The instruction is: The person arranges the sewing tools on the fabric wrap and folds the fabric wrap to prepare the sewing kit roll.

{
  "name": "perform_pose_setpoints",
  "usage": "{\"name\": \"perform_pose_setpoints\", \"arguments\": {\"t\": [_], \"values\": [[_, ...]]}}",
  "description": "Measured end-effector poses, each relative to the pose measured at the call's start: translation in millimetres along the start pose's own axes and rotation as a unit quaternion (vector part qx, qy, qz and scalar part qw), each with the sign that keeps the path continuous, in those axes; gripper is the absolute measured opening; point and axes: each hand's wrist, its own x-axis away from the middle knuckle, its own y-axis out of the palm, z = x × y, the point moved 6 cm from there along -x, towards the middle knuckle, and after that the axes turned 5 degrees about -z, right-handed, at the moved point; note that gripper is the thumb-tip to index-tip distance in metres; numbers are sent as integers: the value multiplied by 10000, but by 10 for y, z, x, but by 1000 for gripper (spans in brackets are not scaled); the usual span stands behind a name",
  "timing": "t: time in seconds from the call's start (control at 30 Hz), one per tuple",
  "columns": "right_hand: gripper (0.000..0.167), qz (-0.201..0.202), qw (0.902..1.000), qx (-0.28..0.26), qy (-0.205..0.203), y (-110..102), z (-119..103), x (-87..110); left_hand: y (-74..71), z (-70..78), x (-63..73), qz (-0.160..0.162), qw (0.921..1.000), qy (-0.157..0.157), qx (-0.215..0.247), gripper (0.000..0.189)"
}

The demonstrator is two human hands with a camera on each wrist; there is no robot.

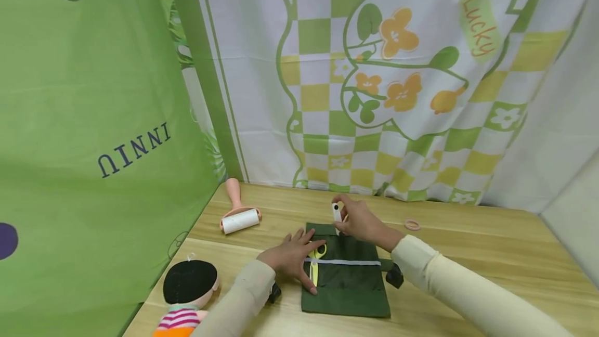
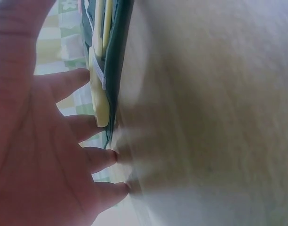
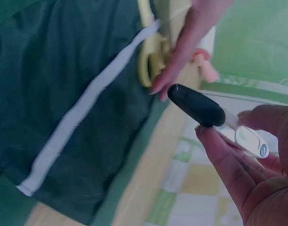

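Observation:
A dark green fabric organizer [image 1: 348, 300] lies flat on the table, crossed by a white elastic strap [image 3: 83, 106]. Yellow scissors [image 1: 314, 273] are tucked under the strap near its left end. My left hand [image 1: 292, 258] rests spread over the organizer's left edge, its thumb and fingers about the scissors; in the left wrist view the fingers are fairly straight. Above the organizer's far edge, my right hand [image 1: 362, 221] pinches a small white tool with a black rounded end [image 3: 198, 106] between thumb and fingers. Its exact kind cannot be told.
A lint roller [image 1: 241, 221] with a pink handle lies at the back left. A doll [image 1: 189, 287] with black hair is at the front left. A pink ring [image 1: 412, 224] sits right of the right hand. Patterned curtains [image 1: 313, 92] hang behind the wooden table [image 1: 472, 254].

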Motion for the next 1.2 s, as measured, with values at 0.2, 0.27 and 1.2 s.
{"name": "perform_pose_setpoints", "arguments": {"t": [0.2, 0.27, 1.2], "values": [[44, 205, 9996, 83, 163, 152, 241, -61, 15, -25, -28, -18, 9999, -122, -61, 118], [44, 161, 9993, -22, 323, 212, 331, -48, 24, -30, -54, -56, 9998, -150, -119, 118], [6, -395, 9985, 340, 156, 508, 559, 179, -4, 10, -25, -229, 9993, -287, -82, 121]]}}
